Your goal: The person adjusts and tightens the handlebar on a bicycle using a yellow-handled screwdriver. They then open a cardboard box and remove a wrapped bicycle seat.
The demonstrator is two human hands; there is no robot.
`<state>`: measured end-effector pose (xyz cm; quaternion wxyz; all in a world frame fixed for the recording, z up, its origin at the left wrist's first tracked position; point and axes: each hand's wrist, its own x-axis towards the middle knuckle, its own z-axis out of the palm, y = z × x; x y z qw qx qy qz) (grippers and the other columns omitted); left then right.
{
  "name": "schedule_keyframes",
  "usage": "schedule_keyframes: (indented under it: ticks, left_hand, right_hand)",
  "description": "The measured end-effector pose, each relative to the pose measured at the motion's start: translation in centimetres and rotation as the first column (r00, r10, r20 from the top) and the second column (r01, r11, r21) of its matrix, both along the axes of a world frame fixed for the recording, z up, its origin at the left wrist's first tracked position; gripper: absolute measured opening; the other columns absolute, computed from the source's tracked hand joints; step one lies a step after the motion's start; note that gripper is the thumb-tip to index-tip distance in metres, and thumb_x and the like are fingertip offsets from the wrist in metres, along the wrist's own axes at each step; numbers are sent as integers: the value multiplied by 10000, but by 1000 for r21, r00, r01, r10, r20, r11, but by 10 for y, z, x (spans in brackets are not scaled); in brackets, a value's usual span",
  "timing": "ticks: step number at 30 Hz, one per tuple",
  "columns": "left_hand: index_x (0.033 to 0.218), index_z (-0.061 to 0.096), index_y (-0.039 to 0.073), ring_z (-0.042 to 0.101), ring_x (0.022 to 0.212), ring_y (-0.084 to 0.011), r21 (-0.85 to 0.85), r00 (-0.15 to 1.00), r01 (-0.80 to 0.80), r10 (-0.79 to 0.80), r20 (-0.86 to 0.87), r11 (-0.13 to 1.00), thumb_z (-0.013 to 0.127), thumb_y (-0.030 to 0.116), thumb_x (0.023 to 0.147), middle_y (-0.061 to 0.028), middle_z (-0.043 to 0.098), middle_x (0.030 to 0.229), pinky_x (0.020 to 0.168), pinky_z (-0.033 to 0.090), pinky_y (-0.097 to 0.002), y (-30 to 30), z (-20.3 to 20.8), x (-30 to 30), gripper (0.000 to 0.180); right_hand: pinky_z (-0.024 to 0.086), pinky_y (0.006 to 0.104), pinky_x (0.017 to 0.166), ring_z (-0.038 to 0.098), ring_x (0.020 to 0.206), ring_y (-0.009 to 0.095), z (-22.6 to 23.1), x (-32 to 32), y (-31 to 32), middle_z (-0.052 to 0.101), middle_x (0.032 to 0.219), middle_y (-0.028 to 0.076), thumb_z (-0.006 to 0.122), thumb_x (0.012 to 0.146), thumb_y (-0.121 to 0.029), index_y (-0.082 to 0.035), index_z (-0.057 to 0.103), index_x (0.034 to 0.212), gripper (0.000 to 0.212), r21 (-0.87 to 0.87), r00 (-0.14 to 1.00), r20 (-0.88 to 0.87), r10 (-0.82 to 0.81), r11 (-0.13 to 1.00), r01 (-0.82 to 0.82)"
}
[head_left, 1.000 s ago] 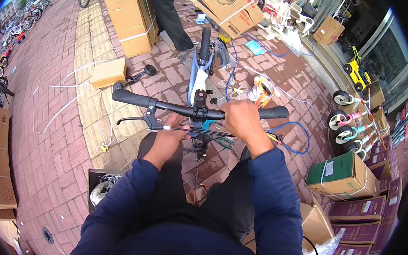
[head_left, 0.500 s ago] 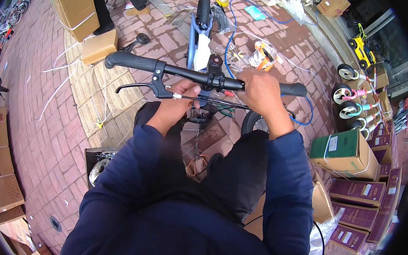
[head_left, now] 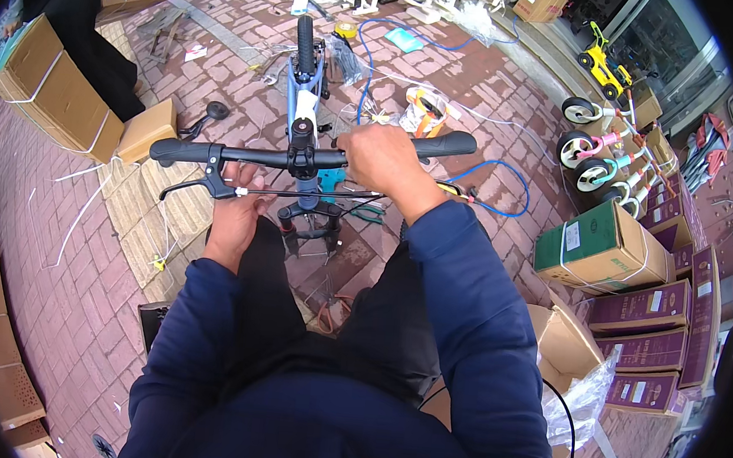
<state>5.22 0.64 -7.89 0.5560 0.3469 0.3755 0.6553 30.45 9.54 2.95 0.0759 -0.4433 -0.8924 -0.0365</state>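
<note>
A black bicycle handlebar (head_left: 259, 157) with grips at both ends lies across in front of me, its stem (head_left: 303, 149) in the middle. Below the left grip hangs a black brake lever (head_left: 187, 185). My left hand (head_left: 239, 218) is beside that lever, thumb and fingers closed on the brake cable (head_left: 287, 192) near its silver end piece. My right hand (head_left: 383, 161) is wrapped round the bar right of the stem; whether anything else is inside that fist is hidden. The blue bicycle frame (head_left: 293, 93) and a wheel (head_left: 305, 47) extend away beyond the bar.
Green-handled pliers (head_left: 366, 214) lie on the paving below the bar. A blue hose (head_left: 526, 204) loops at the right, near a green-and-brown carton (head_left: 602, 248) and small balance bikes (head_left: 578, 149). At the left, a person's dark-trousered leg (head_left: 95, 39) is behind a tilted carton (head_left: 60, 93).
The handlebar and both hands sit farther left in the view, and the bar's angle has changed. My left fingers have shifted along the cable by the lever. The carton at the left appears more tilted.
</note>
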Motion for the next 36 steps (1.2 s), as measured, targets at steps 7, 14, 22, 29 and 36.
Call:
schedule_keyframes:
  ticks: [7, 14, 22, 29, 36]
  left_hand:
    - [1612, 443, 60, 649, 839, -95, -33, 982, 188, -187, 38, 982, 725, 363, 1054, -13, 671, 1243, 613, 441, -214, 28, -3, 41, 694]
    - [1562, 504, 63, 665, 895, -138, -58, 936, 343, -336, 106, 938, 738, 368, 1048, -66, 657, 1420, 693, 495, -257, 53, -8, 81, 642]
    - [1327, 723, 6, 699, 811, -113, -374, 796, 332, -470, -382, 866, 733, 149, 999, -99, 792, 1153, 707, 546, -276, 13, 33, 80, 358]
    - [1047, 728, 13, 725, 838, -401, 397, 394, 342, 254, -883, 851, 765, 185, 946, -161, 759, 884, 754, 571, -491, 27, 113, 78, 203]
    - [1070, 734, 23, 721, 1011, -424, -141, -284, 419, -18, -959, 897, 750, 417, 976, -220, 747, 976, 851, 562, -542, 89, 120, 106, 406]
  right_hand:
    - [577, 531, 754, 741, 852, 407, 9, 54, 10, 751, 851, 165, 711, 818, -170, -148, 767, 970, 163, -42, 985, 146, -91, 994, 98]
    - [580, 523, 806, 745, 913, 382, 8, 105, 19, 745, 882, 154, 799, 785, -152, -140, 765, 1008, 226, -22, 976, 137, -170, 984, 175]
    - [550, 496, 891, 706, 1027, 400, 8, 117, 23, 754, 1042, 152, 920, 743, -289, -47, 766, 1084, 446, -119, 977, -214, 25, 992, -51]
    - [610, 369, 882, 775, 1063, 289, -4, 91, -53, 755, 1257, 208, 751, 956, -4, 5, 773, 1077, 124, 98, 529, -846, -70, 954, 282]
    - [616, 340, 827, 782, 988, 242, -51, 49, -159, 759, 1166, 205, 664, 938, 73, 15, 761, 1066, 171, -307, 266, -890, -370, 918, 251]
